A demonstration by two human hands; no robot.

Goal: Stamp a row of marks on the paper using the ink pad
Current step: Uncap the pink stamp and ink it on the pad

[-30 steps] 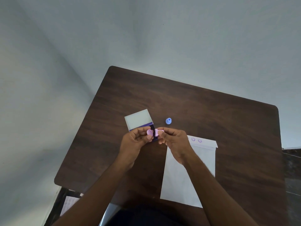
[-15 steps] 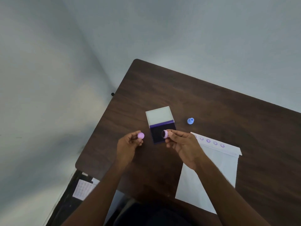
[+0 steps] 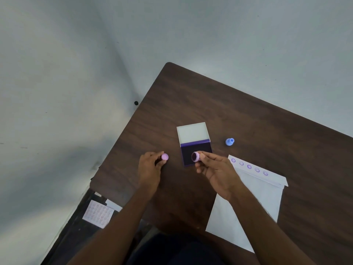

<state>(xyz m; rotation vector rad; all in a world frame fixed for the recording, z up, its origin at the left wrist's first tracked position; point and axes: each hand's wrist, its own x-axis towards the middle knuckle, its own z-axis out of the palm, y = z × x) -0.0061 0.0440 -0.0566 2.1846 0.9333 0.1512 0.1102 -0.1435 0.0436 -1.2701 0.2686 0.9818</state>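
Observation:
An ink pad (image 3: 196, 150) lies open on the dark wooden table (image 3: 210, 104), its pale lid flipped back and its dark purple pad facing up. My right hand (image 3: 215, 171) pinches a small pink stamp (image 3: 196, 157) on its side just over the pad's near edge, inked face pointing left. My left hand (image 3: 150, 167) holds the stamp's pink cap (image 3: 164, 157) to the left of the pad. White paper (image 3: 248, 203) lies to the right, with a row of several purple smiley marks (image 3: 249, 166) along its folded top edge.
A blue stamp (image 3: 229, 141) stands on the table right of the ink pad. A sheet of pink dots (image 3: 98, 213) lies on a lower surface beyond the table's left corner. A pale wall borders the table at the left and back.
My hands have pulled apart: the cap came off the pink stamp and went left with my left hand. The head view has swung left, so everything sits further right.

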